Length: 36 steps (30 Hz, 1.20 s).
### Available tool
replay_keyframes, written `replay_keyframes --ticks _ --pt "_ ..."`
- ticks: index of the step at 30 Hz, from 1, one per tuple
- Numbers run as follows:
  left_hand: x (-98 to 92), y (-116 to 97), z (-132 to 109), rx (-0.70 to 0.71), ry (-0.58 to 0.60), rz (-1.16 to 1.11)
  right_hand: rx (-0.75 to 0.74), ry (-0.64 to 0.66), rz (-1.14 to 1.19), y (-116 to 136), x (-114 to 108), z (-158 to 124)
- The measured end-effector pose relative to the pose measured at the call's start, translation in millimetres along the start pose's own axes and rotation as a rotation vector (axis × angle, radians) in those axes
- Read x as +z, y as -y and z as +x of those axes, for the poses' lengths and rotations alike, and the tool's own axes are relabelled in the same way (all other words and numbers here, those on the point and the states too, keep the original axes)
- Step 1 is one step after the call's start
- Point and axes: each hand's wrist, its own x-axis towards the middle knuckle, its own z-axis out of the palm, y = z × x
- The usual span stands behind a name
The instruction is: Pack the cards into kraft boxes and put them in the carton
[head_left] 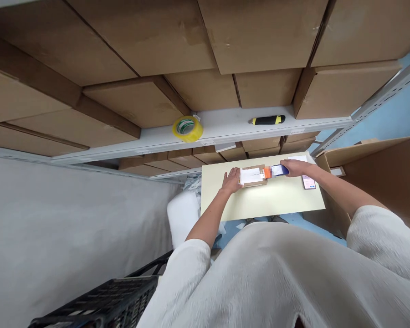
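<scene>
A small open cardboard box (pixel 254 184) with white material (pixel 251 175) in it lies on the pale yellow board (pixel 259 202). My left hand (pixel 231 180) rests on the left end of the box, its fingers spread. A dark blue item with a white label and an orange end (pixel 278 170) reaches over the right end of the box. My right hand (pixel 292 167) holds the blue end of that item. Just below my right wrist, a phone (pixel 308 182) with a lit screen lies on the board.
Yellow tape (pixel 187 129) and a black and yellow cutter (pixel 267 120) lie on the grey shelf (pixel 225 125), before stacked cardboard boxes (pixel 205 93). A large open carton (pixel 379 168) stands at right. White foam (pixel 182 215) hangs left of the board; a black crate (pixel 123 296) is lower left.
</scene>
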Motion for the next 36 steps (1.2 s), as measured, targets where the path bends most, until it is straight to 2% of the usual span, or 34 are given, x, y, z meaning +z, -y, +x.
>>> replay_keyframes --ticks 11,14,18,22,28,36 --pt "-9.3 -11.9 4.5 -0.055 0.026 0.015 0.070 -0.020 0.071 -8.4 35.0 12.1" --pt "-10.2 -31.7 13.6 -0.049 0.036 0.060 0.071 -0.037 0.077 -8.6 39.0 13.7" --pt "-9.5 -71.0 30.6 0.095 0.065 0.077 0.085 -0.048 0.102 -7.1 38.2 11.4" --pt "-10.9 -94.9 42.6 0.087 0.068 0.083 0.084 -0.065 0.095 -6.8 31.8 7.7" --pt "-12.3 -95.0 47.0 0.078 0.058 0.088 0.057 -0.081 0.112 -10.7 24.3 6.4" --pt "-9.4 -93.3 46.6 0.076 0.060 0.066 0.047 -0.061 0.174 -20.3 29.6 5.7"
